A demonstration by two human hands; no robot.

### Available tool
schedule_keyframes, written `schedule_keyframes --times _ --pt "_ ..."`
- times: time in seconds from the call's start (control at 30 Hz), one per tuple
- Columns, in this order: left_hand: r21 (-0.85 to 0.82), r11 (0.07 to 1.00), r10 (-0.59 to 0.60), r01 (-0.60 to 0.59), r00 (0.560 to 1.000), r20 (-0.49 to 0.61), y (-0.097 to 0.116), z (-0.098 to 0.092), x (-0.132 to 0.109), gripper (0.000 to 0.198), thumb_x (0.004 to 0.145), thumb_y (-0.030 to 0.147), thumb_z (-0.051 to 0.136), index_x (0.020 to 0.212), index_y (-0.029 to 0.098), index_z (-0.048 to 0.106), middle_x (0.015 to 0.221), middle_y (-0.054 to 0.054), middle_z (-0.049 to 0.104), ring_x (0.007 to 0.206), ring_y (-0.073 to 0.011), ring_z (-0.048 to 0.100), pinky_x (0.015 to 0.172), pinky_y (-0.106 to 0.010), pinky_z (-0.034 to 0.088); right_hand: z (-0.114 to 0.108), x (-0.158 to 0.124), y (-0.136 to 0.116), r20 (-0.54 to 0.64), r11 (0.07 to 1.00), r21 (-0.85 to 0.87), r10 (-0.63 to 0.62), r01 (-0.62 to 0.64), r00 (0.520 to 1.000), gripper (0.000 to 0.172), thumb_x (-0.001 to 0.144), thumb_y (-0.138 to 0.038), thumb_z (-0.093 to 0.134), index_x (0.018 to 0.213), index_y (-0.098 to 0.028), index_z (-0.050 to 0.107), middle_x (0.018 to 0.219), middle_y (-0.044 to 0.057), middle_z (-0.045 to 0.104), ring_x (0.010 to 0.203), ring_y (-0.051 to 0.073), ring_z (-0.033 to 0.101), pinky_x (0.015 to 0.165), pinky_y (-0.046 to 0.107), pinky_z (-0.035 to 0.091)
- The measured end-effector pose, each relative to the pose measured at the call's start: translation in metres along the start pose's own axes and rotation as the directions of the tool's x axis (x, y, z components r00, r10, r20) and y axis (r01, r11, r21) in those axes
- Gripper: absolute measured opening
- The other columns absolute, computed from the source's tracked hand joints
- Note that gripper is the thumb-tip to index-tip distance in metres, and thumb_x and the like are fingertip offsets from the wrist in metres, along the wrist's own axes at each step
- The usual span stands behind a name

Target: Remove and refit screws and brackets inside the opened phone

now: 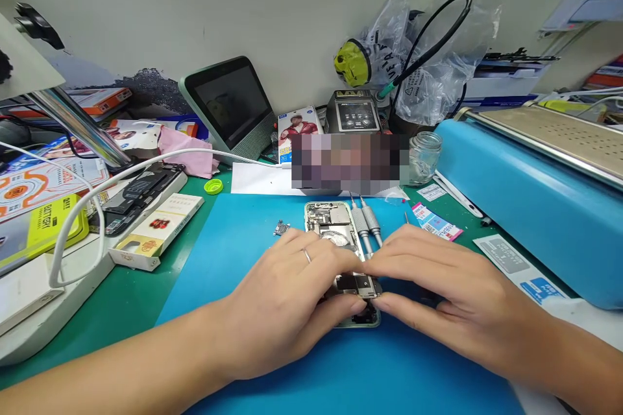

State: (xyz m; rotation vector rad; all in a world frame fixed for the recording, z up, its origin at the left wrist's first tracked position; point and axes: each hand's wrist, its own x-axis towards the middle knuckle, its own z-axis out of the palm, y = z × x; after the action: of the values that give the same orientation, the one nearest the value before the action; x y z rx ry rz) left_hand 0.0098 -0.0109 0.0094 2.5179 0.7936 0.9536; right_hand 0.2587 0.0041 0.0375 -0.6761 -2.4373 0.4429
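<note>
An opened smartphone (pixel 328 213) with a pale green frame and bare inner parts lies on the blue work mat (pixel 233 233). Over its lower end, a small black and silver phone part (pixel 357 284) sits between the fingertips of both hands. My left hand (pixel 287 292), with a ring on one finger, pinches this part from the left by thumb and forefinger. From the right, my right hand (pixel 452 292) closes thumb and fingers on its other end. Two grey screwdrivers (pixel 366 224) lie right of the phone. A small loose circuit piece (pixel 281 227) rests to its left.
At the back stand a tablet-like screen (pixel 231 104), a soldering station (pixel 355 115) and a glass jar (pixel 425 157). A blue machine (pixel 525 207) flanks the right. Leftward are a cigarette-pack-like box (pixel 158 230), another phone body (pixel 146 194) and a white cable (pixel 61 253).
</note>
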Motion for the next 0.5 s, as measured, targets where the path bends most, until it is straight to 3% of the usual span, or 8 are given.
schedule_keyframes --times 0.23,0.5 --pt "-0.009 0.994 -0.109 0.109 0.993 0.036 -0.0008 -0.0005 -0.0034 0.026 0.107 0.033 0.060 0.130 0.025 0.050 0.115 0.004 0.069 0.101 -0.0152 0.057 0.086 -0.034 0.037 0.0023 -0.0038 0.0039 -0.006 1.000 0.015 0.009 -0.009 1.000 0.016 0.099 -0.021 0.068 0.115 -0.021 0.070 0.101 0.004 0.078 0.093 0.015 0.071 0.085 0.029 0.058" --pt "0.001 0.996 -0.088 0.088 0.996 0.013 -0.0012 -0.0011 -0.0006 0.022 0.106 0.037 0.062 0.121 0.020 0.060 0.116 0.000 0.071 0.101 -0.0154 0.060 0.086 -0.036 0.038 -0.0002 -0.0015 0.0010 -0.003 0.999 0.006 0.036 -0.036 0.999 0.017 0.098 -0.022 0.069 0.114 -0.023 0.073 0.098 0.003 0.079 0.090 0.016 0.074 0.083 0.029 0.060"
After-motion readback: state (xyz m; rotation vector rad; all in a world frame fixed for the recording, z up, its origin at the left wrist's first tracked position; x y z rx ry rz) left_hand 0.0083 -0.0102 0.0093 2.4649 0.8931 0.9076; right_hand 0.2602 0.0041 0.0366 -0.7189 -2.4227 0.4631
